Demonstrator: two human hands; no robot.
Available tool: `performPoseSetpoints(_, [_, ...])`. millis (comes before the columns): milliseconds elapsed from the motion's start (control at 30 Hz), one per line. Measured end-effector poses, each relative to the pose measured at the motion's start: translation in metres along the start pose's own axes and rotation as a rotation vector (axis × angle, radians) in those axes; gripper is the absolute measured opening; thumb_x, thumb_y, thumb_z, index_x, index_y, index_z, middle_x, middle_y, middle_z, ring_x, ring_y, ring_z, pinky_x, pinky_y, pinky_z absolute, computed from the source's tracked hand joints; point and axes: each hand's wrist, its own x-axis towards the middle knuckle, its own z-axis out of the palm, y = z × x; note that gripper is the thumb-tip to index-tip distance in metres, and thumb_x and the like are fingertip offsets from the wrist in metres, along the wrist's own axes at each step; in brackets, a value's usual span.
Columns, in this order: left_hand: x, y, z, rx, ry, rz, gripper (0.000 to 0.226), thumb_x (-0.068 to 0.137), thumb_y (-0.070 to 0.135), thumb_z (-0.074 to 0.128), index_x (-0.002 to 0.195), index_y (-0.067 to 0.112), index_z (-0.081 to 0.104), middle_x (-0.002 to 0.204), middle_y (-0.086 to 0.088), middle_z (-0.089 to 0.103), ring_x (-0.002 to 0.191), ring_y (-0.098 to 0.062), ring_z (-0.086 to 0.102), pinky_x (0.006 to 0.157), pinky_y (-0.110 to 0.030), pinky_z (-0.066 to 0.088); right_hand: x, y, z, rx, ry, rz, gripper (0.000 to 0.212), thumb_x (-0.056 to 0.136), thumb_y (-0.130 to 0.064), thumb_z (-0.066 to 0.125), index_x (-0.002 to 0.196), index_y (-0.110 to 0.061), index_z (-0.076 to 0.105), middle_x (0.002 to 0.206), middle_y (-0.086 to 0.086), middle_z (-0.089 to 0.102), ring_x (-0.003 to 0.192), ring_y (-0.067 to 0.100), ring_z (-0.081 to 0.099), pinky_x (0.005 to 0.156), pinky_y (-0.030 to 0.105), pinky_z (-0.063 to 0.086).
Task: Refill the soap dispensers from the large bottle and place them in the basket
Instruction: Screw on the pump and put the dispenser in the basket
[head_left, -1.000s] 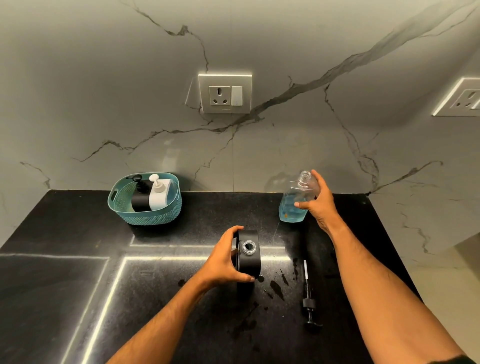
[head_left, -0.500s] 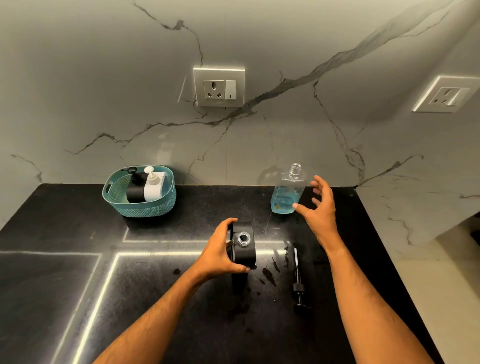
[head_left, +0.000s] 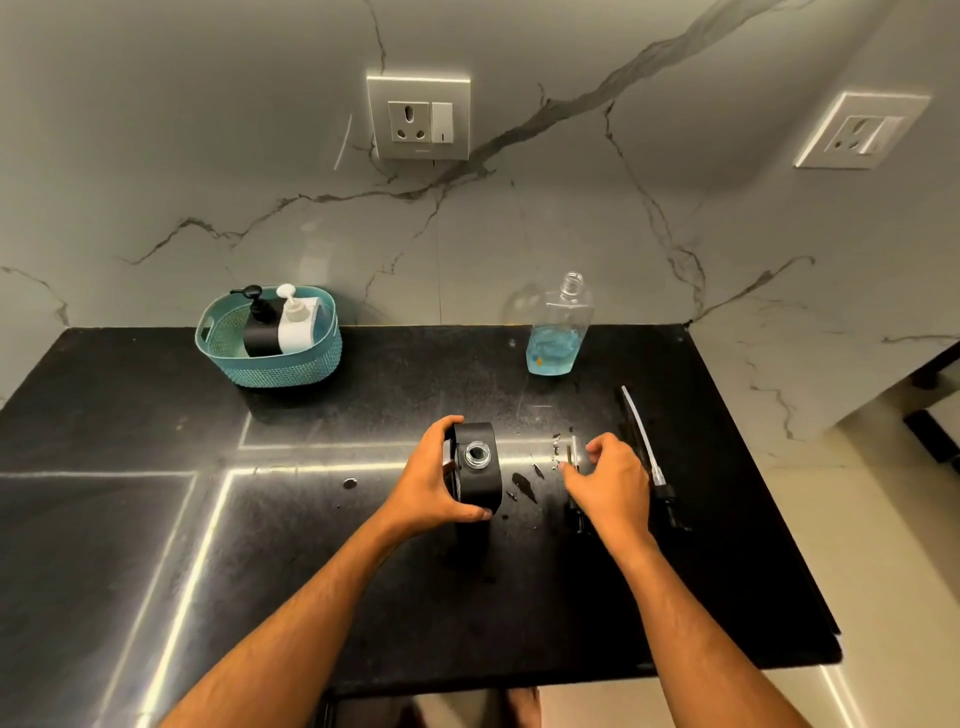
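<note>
Since a moment ago the right hand (head_left: 610, 480) has let go of the large bottle (head_left: 557, 332) and come down near the counter (head_left: 156, 519), where it is now hovering with fingers curled over a pump head (head_left: 574, 512) lying partly hidden beneath it; whether it is actually pinching the pump cannot be told. The left hand (head_left: 431, 480) is gripping the open black dispenser (head_left: 477, 465), thumb at the near side and fingers wrapping the far side, its uncapped neck facing up. Beyond the right hand, the large bottle is standing uncapped by the wall with blue soap filling its lower part. Just right of the right hand, a second pump with a white tube (head_left: 652, 457) is lying on the counter. Dark drops are sitting between the two hands. Far beyond the left hand, the teal basket (head_left: 270, 364) is holding a black dispenser (head_left: 260, 332) and a white dispenser (head_left: 297, 327). No label or writing is readable on any bottle
</note>
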Motion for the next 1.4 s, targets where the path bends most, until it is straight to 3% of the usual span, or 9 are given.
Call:
performPoseSetpoints(167, [-0.01, -0.004, 0.004, 0.006, -0.013, -0.01, 0.124, 0.05, 0.029, 0.103, 0.152, 0.03, 0.033, 0.147, 0.008, 0.045, 0.134, 0.002, 0.05, 0.108, -0.028, 0.052, -0.024, 0.001, 0.007, -0.136, -0.105, 0.048, 0.054, 0.078, -0.042, 0.081, 0.113, -0.017, 0.049, 0.113, 0.009, 0.058, 0.101, 0.033, 0.063, 0.079, 0.042, 0.054])
performPoseSetpoints(400, [-0.012, -0.006, 0.007, 0.003, -0.024, -0.013, 0.125, 0.049, 0.031, 0.103, 0.152, 0.033, 0.032, 0.149, 0.007, 0.044, 0.134, -0.006, 0.053, 0.106, -0.026, 0.053, -0.034, 0.005, 0.01, -0.086, -0.074, 0.033, 0.037, 0.08, -0.023, 0.078, 0.103, -0.016, 0.05, 0.1, 0.008, 0.064, 0.093, 0.029, 0.067, 0.077, 0.035, 0.051])
performPoseSetpoints(600, [-0.012, -0.007, 0.005, -0.004, -0.004, -0.018, 0.122, 0.054, 0.018, 0.104, 0.152, 0.029, 0.032, 0.146, 0.006, 0.046, 0.125, 0.018, 0.048, 0.098, -0.012, 0.051, -0.03, -0.011, -0.004, 0.114, 0.034, 0.027, 0.042, 0.07, -0.019, 0.086, 0.096, -0.018, 0.054, 0.092, -0.002, 0.062, 0.086, 0.019, 0.062, 0.078, 0.032, 0.043])
performPoseSetpoints(733, [-0.012, -0.008, 0.002, 0.021, 0.015, -0.022, 0.125, 0.048, 0.033, 0.103, 0.151, 0.032, 0.032, 0.147, 0.008, 0.046, 0.135, -0.004, 0.05, 0.111, -0.035, 0.052, -0.028, -0.036, -0.024, 0.169, 0.092, -0.072, 0.034, 0.071, -0.023, 0.086, 0.089, -0.023, 0.057, 0.084, -0.008, 0.063, 0.077, 0.013, 0.063, 0.072, 0.033, 0.052])
performPoseSetpoints(833, [-0.012, -0.009, 0.0, 0.04, 0.023, -0.01, 0.124, 0.048, 0.035, 0.102, 0.15, 0.033, 0.033, 0.146, 0.007, 0.046, 0.138, -0.011, 0.05, 0.111, -0.04, 0.053, -0.028, -0.055, -0.045, 0.195, 0.138, -0.168, 0.03, 0.071, -0.024, 0.085, 0.088, -0.025, 0.06, 0.082, -0.009, 0.065, 0.076, 0.01, 0.065, 0.069, 0.036, 0.059])
performPoseSetpoints(967, [-0.012, -0.012, -0.001, 0.038, 0.028, -0.016, 0.125, 0.048, 0.035, 0.102, 0.152, 0.031, 0.032, 0.148, 0.006, 0.045, 0.14, -0.01, 0.047, 0.112, -0.037, 0.051, -0.028, -0.08, -0.071, 0.163, 0.035, -0.283, 0.028, 0.07, -0.022, 0.086, 0.089, -0.027, 0.067, 0.086, -0.01, 0.068, 0.078, 0.005, 0.066, 0.072, 0.029, 0.061])
performPoseSetpoints(1100, [-0.012, -0.013, -0.001, 0.051, 0.018, -0.033, 0.123, 0.053, 0.024, 0.104, 0.153, 0.026, 0.032, 0.146, 0.004, 0.047, 0.136, -0.008, 0.048, 0.103, -0.007, 0.043, -0.038, -0.101, -0.088, 0.05, -0.066, -0.356, 0.034, 0.068, -0.021, 0.087, 0.095, -0.027, 0.068, 0.087, -0.013, 0.067, 0.078, 0.008, 0.066, 0.078, 0.033, 0.061])
performPoseSetpoints(1233, [-0.011, -0.01, -0.003, 0.072, -0.008, -0.044, 0.122, 0.053, 0.027, 0.102, 0.153, 0.027, 0.031, 0.145, 0.006, 0.048, 0.134, -0.01, 0.049, 0.108, -0.019, 0.042, -0.046, -0.113, -0.093, -0.059, -0.076, -0.409, 0.033, 0.069, -0.021, 0.086, 0.091, -0.028, 0.063, 0.081, -0.009, 0.069, 0.077, 0.015, 0.067, 0.084, 0.045, 0.057])
performPoseSetpoints(1400, [-0.009, -0.011, -0.005, 0.094, -0.033, -0.052, 0.123, 0.053, 0.03, 0.101, 0.153, 0.029, 0.029, 0.145, 0.008, 0.047, 0.134, -0.009, 0.049, 0.11, -0.024, 0.044, -0.048, -0.119, -0.095, -0.131, -0.107, -0.44, 0.031, 0.071, -0.024, 0.086, 0.094, -0.029, 0.067, 0.087, -0.01, 0.071, 0.084, 0.014, 0.068, 0.094, 0.042, 0.052])
